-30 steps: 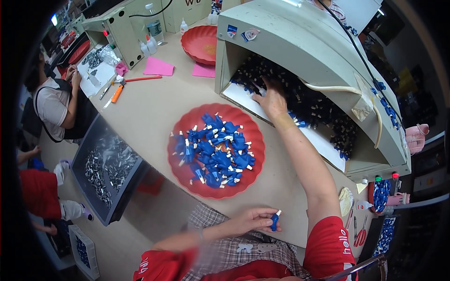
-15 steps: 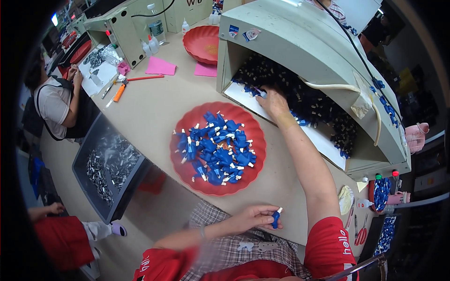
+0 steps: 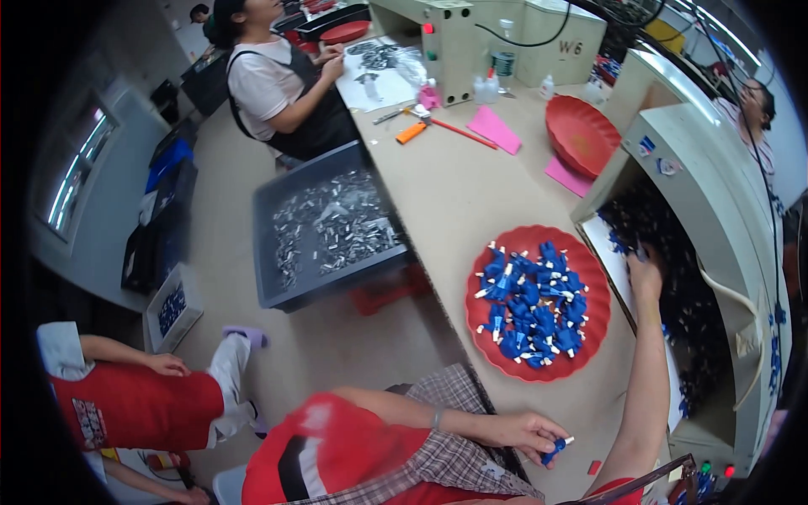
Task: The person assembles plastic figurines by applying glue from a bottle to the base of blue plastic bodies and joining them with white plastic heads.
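Note:
My left hand (image 3: 528, 435) is closed around a small blue figure-like piece with a white tip (image 3: 554, 452), held over the table's front edge. Inside the hooded grey-green booth, my right hand (image 3: 646, 276) reaches over the white ledge with its fingers drawn together. What those fingertips hold, if anything, is too dark and blurred to make out. A scalloped red bowl (image 3: 539, 373) sits on the table left of my right forearm. Many blue pieces with white tips (image 3: 539, 307) fill it. More small blue and white pieces (image 3: 699, 337) cover the booth's dark floor.
Left of the table stands a grey bin (image 3: 268, 252) of shiny metal-looking bits. A second red bowl (image 3: 581, 126), pink sheets (image 3: 495, 128), an orange-handled tool (image 3: 411, 133) and small bottles (image 3: 486, 88) lie farther back. Co-workers stand at the far left and lower left.
The whole view has swung left, so the table and bowl appear farther right. Both hands stay in similar places: the left with the blue piece, the right inside the booth.

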Demonstrator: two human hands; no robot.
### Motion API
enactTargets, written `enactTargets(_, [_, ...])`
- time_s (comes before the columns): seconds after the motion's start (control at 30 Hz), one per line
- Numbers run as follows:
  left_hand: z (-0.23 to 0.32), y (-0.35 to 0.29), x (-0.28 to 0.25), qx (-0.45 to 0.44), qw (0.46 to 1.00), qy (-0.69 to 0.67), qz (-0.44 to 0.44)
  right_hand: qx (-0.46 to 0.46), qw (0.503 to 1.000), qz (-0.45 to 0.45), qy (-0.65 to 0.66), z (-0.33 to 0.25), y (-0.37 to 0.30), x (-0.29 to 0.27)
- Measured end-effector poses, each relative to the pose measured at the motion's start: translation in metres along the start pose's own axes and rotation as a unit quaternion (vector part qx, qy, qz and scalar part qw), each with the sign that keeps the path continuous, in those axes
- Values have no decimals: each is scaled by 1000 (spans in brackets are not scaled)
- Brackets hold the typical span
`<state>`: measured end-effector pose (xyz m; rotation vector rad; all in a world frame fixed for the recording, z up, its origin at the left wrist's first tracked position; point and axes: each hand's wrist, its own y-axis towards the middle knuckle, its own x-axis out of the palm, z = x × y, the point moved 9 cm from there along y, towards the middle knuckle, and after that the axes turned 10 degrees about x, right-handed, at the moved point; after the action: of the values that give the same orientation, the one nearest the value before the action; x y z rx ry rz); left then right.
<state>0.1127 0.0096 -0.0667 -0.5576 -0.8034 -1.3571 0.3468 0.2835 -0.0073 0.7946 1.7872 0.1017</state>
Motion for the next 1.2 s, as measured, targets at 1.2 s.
enactTargets(1.2, [7, 0, -2, -6, 995, 72, 61, 96, 966, -178, 164, 12, -216, -130])
